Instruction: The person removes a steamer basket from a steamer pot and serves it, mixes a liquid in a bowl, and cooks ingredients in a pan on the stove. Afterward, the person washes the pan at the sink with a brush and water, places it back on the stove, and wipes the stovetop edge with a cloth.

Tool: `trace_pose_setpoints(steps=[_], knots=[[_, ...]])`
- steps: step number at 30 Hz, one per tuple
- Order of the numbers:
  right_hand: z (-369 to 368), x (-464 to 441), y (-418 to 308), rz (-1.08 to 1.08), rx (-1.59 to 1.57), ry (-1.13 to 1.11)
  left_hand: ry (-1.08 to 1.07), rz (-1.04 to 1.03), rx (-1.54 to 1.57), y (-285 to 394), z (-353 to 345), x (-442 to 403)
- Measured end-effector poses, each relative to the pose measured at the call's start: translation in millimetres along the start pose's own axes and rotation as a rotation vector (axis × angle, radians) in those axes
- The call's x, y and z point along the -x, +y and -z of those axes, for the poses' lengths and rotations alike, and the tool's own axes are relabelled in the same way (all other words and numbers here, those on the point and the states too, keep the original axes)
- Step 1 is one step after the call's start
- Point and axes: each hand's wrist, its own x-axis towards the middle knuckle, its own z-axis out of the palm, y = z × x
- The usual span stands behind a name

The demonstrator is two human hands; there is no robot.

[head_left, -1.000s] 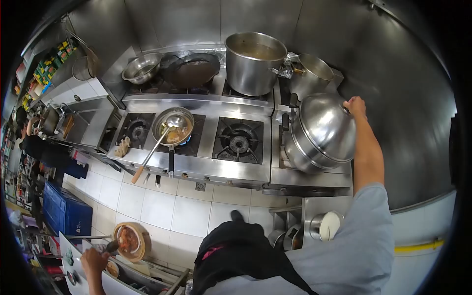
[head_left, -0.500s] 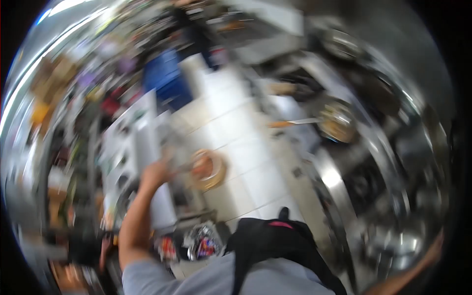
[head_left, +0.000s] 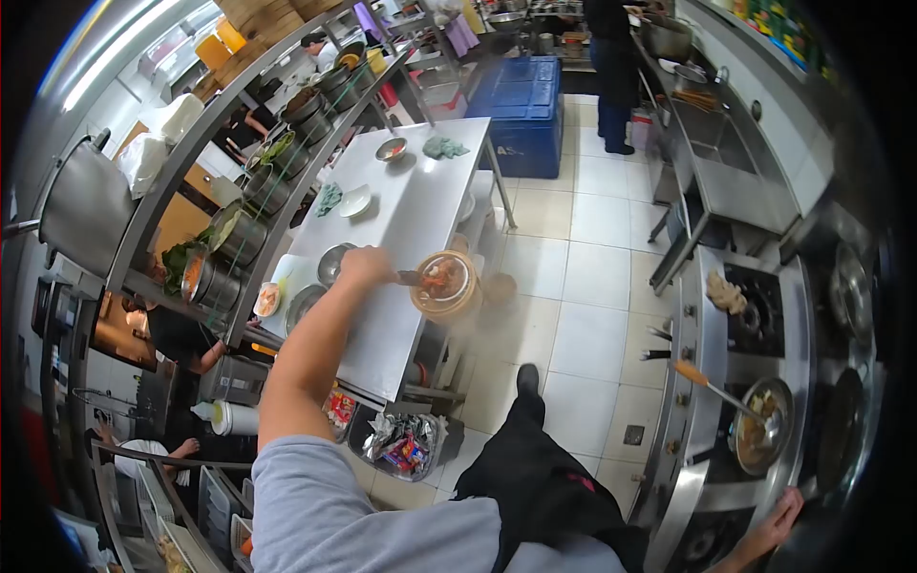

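Observation:
My left hand (head_left: 367,268) is closed around the short dark handle of a tan clay pot (head_left: 441,307). Reddish-brown food with pale pieces fills the pot, and haze hangs about it. It is held level at the right edge of the steel table (head_left: 406,205), above the floor. My right hand (head_left: 785,516) is low on the right by the stove, its fingers extended and holding nothing that I can see. Near it, a wok (head_left: 761,449) on the stove contains food and a ladle (head_left: 712,382) with an orange wooden handle.
Several bowls stand on the table, with green cloths (head_left: 444,147). A bin of wrappers (head_left: 406,449) sits below its near end. A blue chest (head_left: 516,105) is farther down the tiled aisle (head_left: 535,253). Beyond it a person in dark clothes (head_left: 611,76) stands by the counter.
My view has turned left, so the aisle and stove appear farther right, and the blur is gone. The clay pot stays in my left hand; my right hand appears lower and farther left.

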Motion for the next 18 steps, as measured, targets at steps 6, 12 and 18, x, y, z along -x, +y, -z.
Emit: trace_pose_setpoints(steps=[6,12,18], knots=[[-175,-51,-116,0.089,0.014,-0.191,-0.028,0.165,0.001,-76,-38,-148],[-348,-91,-223,0.076,-0.117,-0.464,-0.086,0.321,0.050,-150,-65,-267],[-475,-137,-300,0.174,-0.124,-0.676,-0.193,0.473,0.096,-219,-76,-321]])
